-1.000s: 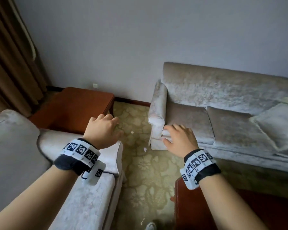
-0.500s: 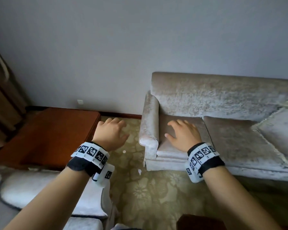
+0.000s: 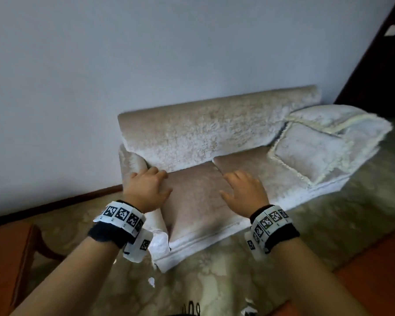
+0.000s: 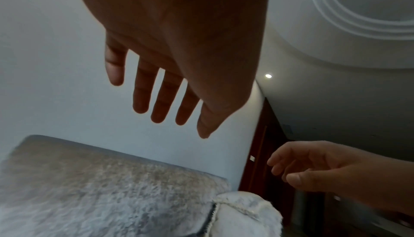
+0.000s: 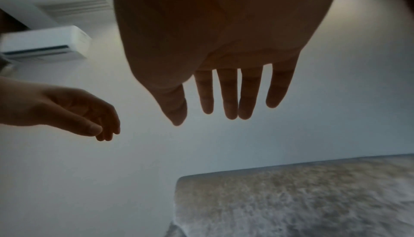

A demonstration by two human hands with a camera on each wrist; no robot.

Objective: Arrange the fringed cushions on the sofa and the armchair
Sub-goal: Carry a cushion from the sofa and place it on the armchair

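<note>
The pale velvet sofa [image 3: 205,135] stands against the wall in the head view. Two fringed cushions lie at its right end, one flat on the seat [image 3: 306,153] and one stacked behind it [image 3: 328,115]. My left hand [image 3: 148,185] hovers by the sofa's left armrest, fingers relaxed and holding nothing. My right hand [image 3: 242,190] hovers over the left seat pad, also with nothing in it. The left wrist view shows the left hand's straight fingers [image 4: 161,99] above the sofa back [image 4: 100,187] and a cushion corner [image 4: 244,212]. The right wrist view shows the right hand's spread fingers [image 5: 228,95].
A wooden side table [image 3: 5,258] stands at the lower left. A reddish coffee table [image 3: 374,281] is at the lower right, close to my right arm. Patterned carpet [image 3: 214,281] lies between them. A dark door [image 3: 379,65] is beyond the sofa's right end.
The view has swung right, away from the armchair and side table, onto the sofa. Both hands have come closer to the sofa's left end, still holding nothing.
</note>
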